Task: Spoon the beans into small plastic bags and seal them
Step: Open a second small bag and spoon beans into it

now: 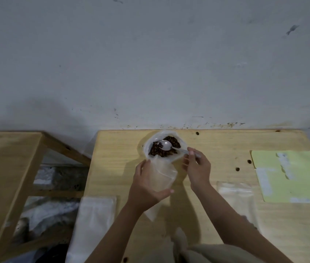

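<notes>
Fingers [189,154] of the right hand [197,168] pinch the handle of a white plastic spoon [166,145], whose bowl rests on the beans [164,149] and carries one or two at most. Fingers of the left hand [146,185] are curled round a small clear plastic bag [161,177], thumb underneath near its lower part, holding it tilted with its mouth toward the supply.

From the head view, the only one we have, we record the following. The beans sit in a large open white bag [151,144] close to the far edge of the tabletop [216,149], just beyond both hands. The small bag's mouth lies just beside the near rim of that supply bag, so the spoon has little way to travel.

Progress, in our judgement, is early: the held bag appears empty and no beans are seen in it. Flat clear bags lie near the left edge [95,215] and to the right of the arms [235,194]; we cannot tell whether any is filled or sealed, though they look flat. Scooping, filling and sealing remain.

A yellow sheet [291,177] lies toward the right edge.
</notes>
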Available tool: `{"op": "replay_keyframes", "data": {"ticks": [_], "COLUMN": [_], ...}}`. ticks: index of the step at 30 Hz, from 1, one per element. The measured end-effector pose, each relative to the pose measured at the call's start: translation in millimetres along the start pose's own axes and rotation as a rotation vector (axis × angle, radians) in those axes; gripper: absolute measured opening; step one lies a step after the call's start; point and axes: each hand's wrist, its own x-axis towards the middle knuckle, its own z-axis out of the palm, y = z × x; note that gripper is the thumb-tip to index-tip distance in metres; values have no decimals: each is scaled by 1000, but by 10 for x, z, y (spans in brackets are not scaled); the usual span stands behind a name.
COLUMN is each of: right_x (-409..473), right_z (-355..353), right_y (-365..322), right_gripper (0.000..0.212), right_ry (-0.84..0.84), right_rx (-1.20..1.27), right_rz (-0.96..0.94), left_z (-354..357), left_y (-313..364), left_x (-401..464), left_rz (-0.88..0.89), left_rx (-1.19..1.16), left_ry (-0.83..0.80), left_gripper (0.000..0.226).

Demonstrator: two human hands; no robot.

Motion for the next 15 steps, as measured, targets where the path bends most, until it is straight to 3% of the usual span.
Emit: {"op": "replay_keyframes", "data": {"ticks": [3,6,15], "right_x": [91,150,134], "right_z": [63,116,69], "right_y": [42,64,-24], "right_gripper": [17,21,23], "right_ry": [-22,-48,42], "right_rx": [-174,-207,72], "right_rz": [-150,-141,47], "left_z": [28,28,-27], "left_y": [-24,-36,12], "left_x": [81,133,101], "left_rz": [12,26,31], "left_rx": [-4,-14,72], "left_ry": [-52,-68,13], "left_gripper": [113,111,120]}}
